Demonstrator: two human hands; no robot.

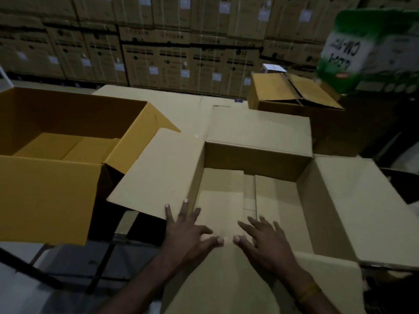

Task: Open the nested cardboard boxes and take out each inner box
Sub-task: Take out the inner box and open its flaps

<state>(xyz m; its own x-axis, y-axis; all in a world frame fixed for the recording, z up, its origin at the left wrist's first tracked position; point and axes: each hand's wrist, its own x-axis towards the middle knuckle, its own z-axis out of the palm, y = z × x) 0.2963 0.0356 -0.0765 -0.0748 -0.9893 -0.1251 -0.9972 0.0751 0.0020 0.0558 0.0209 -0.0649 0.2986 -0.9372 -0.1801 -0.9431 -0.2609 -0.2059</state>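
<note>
A pale brown cardboard box (254, 155) stands open in front of me with all its flaps folded out; only its bottom flaps show inside. My left hand (190, 232) lies with spread fingers at the box's near left corner, over the near flap and the left flap. My right hand (263, 241) hovers or rests with spread fingers over the near flap (222, 282), thumbs almost meeting. Neither hand holds anything. A larger yellow-brown box (49, 189) stands open to the left, with nothing visible inside. A smaller box (292, 94) sits at the back right, its top flaps partly open.
Flat cardboard sheets (158, 103) cover the work surface. A wall of stacked labelled cartons (158, 53) fills the background. A green and white printed box (362, 48), blurred, is at the upper right. Dark floor and a black frame (102, 264) lie below left.
</note>
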